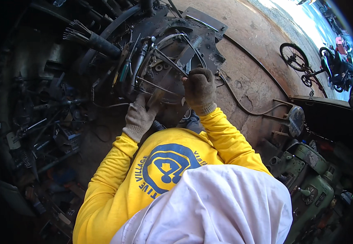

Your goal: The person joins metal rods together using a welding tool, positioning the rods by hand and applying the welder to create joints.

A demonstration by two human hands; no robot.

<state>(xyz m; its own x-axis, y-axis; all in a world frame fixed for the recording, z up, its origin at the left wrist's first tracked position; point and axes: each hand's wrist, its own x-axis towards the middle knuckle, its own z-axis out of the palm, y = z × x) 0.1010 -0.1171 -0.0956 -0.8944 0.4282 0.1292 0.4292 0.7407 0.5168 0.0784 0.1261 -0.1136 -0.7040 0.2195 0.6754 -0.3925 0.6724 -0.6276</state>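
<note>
A bent metal frame [169, 61] of thin bars and curved rods lies on a dark, scorched steel workbench [212, 52] in front of me. My right hand [201, 90], in a grey-brown knit glove, is closed in a fist where the bars meet at the frame's right side. My left hand [139, 118], gloved alike, has its fingers bent at the frame's near left edge, beside a tan, blurred flat piece [155, 97]. Left of the frame lie a hammer [142, 53], a green-handled screwdriver [124, 71] and a yellow-handled tool [115, 78]. Round metal rings [158, 68] show inside the frame.
Scrap metal [48, 126] is heaped at the left. A pipe holding several rods [99, 42] stands beyond the bench. A hose [241, 106] crosses the floor towards a round-topped metal stool [295, 121]. Green machinery [313, 179] stands at the lower right, and a bicycle [294, 57] at the far right.
</note>
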